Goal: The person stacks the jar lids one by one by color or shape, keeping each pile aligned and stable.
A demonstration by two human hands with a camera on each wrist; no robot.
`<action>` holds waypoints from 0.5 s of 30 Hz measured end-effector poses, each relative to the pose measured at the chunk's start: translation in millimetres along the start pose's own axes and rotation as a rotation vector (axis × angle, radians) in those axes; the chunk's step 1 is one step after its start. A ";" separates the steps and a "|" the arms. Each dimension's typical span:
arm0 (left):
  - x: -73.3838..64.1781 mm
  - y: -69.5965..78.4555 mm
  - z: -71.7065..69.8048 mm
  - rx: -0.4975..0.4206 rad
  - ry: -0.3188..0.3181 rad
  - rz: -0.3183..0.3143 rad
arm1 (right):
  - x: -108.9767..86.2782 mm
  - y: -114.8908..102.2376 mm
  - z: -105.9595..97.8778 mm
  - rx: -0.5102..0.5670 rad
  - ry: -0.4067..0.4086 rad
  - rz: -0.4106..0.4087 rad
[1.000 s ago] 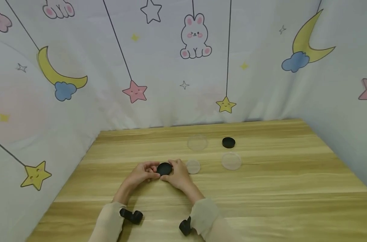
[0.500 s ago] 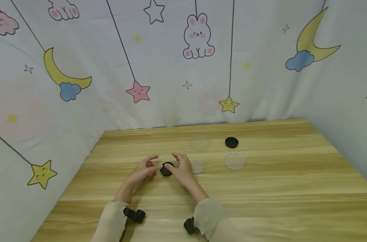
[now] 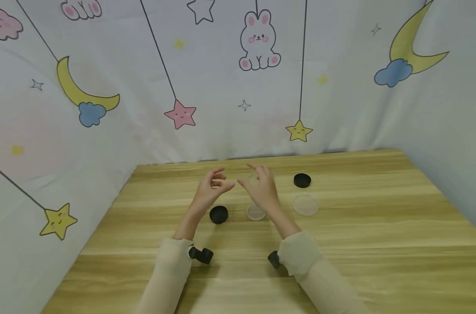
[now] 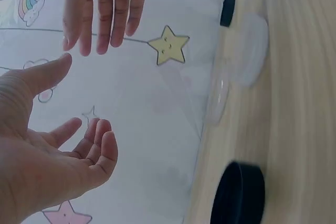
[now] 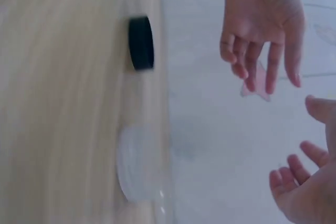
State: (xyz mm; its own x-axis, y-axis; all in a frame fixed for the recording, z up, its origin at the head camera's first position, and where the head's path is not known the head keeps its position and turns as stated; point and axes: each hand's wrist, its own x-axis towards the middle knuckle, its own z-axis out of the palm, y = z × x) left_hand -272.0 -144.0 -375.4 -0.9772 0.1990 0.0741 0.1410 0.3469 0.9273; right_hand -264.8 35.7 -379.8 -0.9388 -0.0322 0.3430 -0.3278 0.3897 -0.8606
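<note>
My left hand [image 3: 211, 188] is raised over the table, fingers loosely bent and holding nothing. Facing it, my right hand [image 3: 261, 185] hovers with thumb and fingers spread, also holding nothing. Between and beyond them, a far clear disc [image 3: 253, 176] is mostly hidden behind the right hand. A shallow black round lid [image 3: 219, 215], hollow side showing in the left wrist view, lies on the table below the left hand. To its right lies a small clear disc [image 3: 256, 212], partly overlapped by my right wrist.
A second black lid [image 3: 302, 180] sits at the back right, with a larger clear disc [image 3: 306, 205] just in front of it. The wooden table [image 3: 371, 244] ends at a printed white curtain [image 3: 210, 144] behind.
Both hands have let go of the black lid, leaving it on the table. They have risen and moved forward and right, toward the far clear disc.
</note>
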 end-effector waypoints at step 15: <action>46.2 36.0 85.9 -0.251 -0.036 0.038 | 20.6 28.6 -89.9 -0.089 0.100 -0.005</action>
State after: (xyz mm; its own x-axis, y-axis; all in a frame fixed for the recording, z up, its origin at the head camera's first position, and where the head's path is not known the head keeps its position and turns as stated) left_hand -298.4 -43.6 -370.1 -0.9649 0.2420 0.1017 0.1292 0.1006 0.9865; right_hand -283.9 128.9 -363.4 -0.9204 0.0563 0.3868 -0.3174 0.4699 -0.8237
